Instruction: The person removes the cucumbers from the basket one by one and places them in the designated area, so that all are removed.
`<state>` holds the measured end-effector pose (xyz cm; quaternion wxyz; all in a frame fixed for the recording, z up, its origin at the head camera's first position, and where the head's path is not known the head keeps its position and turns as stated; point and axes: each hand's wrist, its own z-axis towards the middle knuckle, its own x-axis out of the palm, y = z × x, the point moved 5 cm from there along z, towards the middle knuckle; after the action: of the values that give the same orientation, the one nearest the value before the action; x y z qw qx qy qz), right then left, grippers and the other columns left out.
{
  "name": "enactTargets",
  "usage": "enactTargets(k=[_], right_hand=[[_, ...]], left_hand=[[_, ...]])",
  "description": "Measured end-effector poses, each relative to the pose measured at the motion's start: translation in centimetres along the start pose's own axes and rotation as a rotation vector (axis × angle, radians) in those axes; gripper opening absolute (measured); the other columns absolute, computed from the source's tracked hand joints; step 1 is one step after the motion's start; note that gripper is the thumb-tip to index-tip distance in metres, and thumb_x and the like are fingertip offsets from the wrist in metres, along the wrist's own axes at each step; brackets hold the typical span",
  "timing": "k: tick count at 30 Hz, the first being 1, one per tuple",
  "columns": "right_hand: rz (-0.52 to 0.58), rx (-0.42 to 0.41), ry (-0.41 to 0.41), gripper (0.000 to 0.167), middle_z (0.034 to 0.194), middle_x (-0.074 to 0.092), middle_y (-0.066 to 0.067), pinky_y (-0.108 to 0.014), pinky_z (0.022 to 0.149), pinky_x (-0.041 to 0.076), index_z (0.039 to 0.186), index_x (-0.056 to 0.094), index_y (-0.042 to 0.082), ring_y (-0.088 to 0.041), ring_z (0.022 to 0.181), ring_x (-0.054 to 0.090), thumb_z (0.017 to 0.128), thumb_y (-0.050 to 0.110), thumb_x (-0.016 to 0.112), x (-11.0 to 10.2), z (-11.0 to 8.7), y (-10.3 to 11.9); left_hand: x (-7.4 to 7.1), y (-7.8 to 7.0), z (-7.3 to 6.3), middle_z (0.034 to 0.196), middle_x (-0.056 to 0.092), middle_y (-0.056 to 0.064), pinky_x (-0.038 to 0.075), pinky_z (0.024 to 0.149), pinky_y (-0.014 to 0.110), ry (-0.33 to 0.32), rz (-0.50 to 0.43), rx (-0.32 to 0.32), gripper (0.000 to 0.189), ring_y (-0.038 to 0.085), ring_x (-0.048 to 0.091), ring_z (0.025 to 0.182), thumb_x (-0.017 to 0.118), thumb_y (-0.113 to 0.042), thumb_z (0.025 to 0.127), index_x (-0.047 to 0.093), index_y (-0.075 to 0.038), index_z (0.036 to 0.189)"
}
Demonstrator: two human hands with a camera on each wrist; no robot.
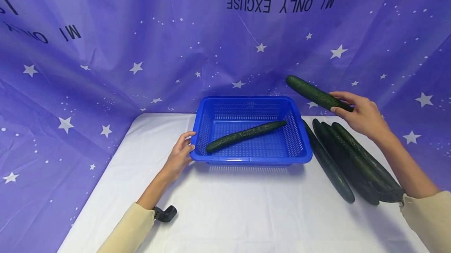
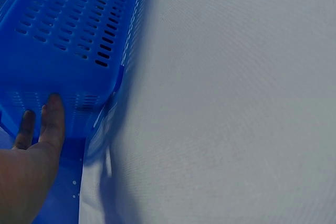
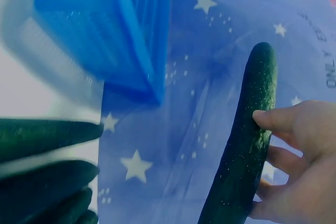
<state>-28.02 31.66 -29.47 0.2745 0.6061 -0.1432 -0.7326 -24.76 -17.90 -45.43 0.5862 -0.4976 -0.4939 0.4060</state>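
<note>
My right hand grips a dark green cucumber near one end, raised above the table's back right. In the right wrist view, the thumb lies along one side of that cucumber and the fingers curl round the other. At the left end of a blue perforated plastic basket, my left hand holds the rim. Fingers of the left hand lie against the basket's side in the left wrist view. One cucumber lies slantwise inside the basket.
Several more cucumbers lie side by side to the right of the basket, beneath my right forearm. A white cloth covers the table. Behind it hangs a purple curtain with stars and lettering.
</note>
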Motion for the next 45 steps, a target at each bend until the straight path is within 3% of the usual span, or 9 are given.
enactTargets(k=[9,16,28,30,32,36,39,42,45], right_hand=[[-0.022,0.125,-0.007,0.054,0.131,0.053,-0.033,-0.048,0.070,0.040,0.144,0.048,0.005,-0.058,0.118,0.046,0.100,0.034,0.059,-1.3,-2.1,-4.8],[-0.012,0.211,-0.007,0.061,0.136,0.048,-0.036,-0.071,0.088,0.033,0.147,0.043,0.001,-0.061,0.126,0.037,0.101,0.038,0.056,-1.9,-3.3,-8.7],[0.035,0.363,-0.029,0.062,0.138,0.042,-0.039,-0.063,0.086,0.040,0.146,0.039,-0.005,-0.062,0.124,0.034,0.100,0.032,0.059,-1.6,-5.1,-15.4],[0.030,0.364,-0.039,0.057,0.131,0.057,-0.030,-0.048,0.082,0.046,0.141,0.045,-0.003,-0.054,0.118,0.046,0.098,0.030,0.063,-1.5,-5.4,-16.4],[0.030,0.363,-0.046,0.052,0.118,0.066,-0.023,-0.033,0.073,0.048,0.136,0.049,-0.004,-0.032,0.099,0.060,0.096,0.026,0.066,-1.5,-5.7,-17.5],[0.033,0.352,-0.030,0.047,0.102,0.069,-0.023,-0.019,0.056,0.046,0.128,0.050,-0.008,0.008,0.072,0.046,0.094,0.020,0.068,-0.8,-6.3,-19.4],[0.005,0.358,-0.001,0.052,0.112,0.061,-0.038,-0.023,0.055,0.045,0.131,0.046,-0.011,0.006,0.071,0.047,0.094,0.019,0.066,-0.2,-6.6,-20.5],[0.007,0.371,0.012,0.054,0.110,0.061,-0.038,-0.024,0.056,0.045,0.132,0.045,-0.013,0.002,0.072,0.048,0.094,0.019,0.067,0.2,-6.9,-21.5],[0.052,0.366,0.009,0.040,0.101,0.066,-0.033,-0.024,0.055,0.045,0.121,0.054,-0.006,0.003,0.070,0.049,0.092,0.018,0.068,0.5,-7.2,-22.2]], left_hand=[[0.0,-0.1,-0.1,0.141,0.040,0.024,0.056,0.082,0.033,0.004,0.002,0.002,0.051,0.028,0.056,0.109,0.042,-0.003,0.098,0.032,-0.007,0.148],[-0.1,-0.1,-0.1,0.141,0.040,0.023,0.057,0.082,0.034,-0.001,-0.004,-0.002,0.052,0.027,0.057,0.109,0.042,-0.004,0.097,0.032,-0.007,0.148],[-0.2,-0.1,-0.1,0.140,0.040,0.023,0.057,0.082,0.034,-0.001,-0.012,0.002,0.052,0.025,0.058,0.108,0.043,-0.005,0.097,0.032,-0.008,0.147],[-0.2,-0.1,0.0,0.140,0.040,0.023,0.057,0.082,0.034,0.000,-0.011,0.003,0.051,0.025,0.058,0.107,0.043,-0.005,0.097,0.032,-0.007,0.147],[-0.2,-0.1,0.0,0.140,0.040,0.023,0.057,0.082,0.034,0.004,-0.012,0.001,0.052,0.025,0.058,0.107,0.043,-0.005,0.097,0.032,-0.007,0.148],[-0.2,0.0,0.0,0.141,0.040,0.023,0.057,0.083,0.035,0.004,-0.012,-0.004,0.052,0.025,0.058,0.107,0.042,-0.004,0.097,0.031,-0.007,0.148],[-0.2,0.0,0.0,0.141,0.039,0.023,0.057,0.083,0.034,0.003,-0.010,-0.006,0.052,0.025,0.058,0.107,0.042,-0.004,0.097,0.032,-0.007,0.148],[-0.1,0.0,0.0,0.142,0.039,0.023,0.056,0.083,0.034,0.005,-0.008,-0.006,0.052,0.025,0.057,0.108,0.043,-0.005,0.097,0.032,-0.008,0.148],[-0.1,0.0,0.0,0.141,0.039,0.023,0.056,0.083,0.034,0.008,-0.011,-0.006,0.052,0.026,0.057,0.109,0.043,-0.005,0.097,0.032,-0.008,0.148]])
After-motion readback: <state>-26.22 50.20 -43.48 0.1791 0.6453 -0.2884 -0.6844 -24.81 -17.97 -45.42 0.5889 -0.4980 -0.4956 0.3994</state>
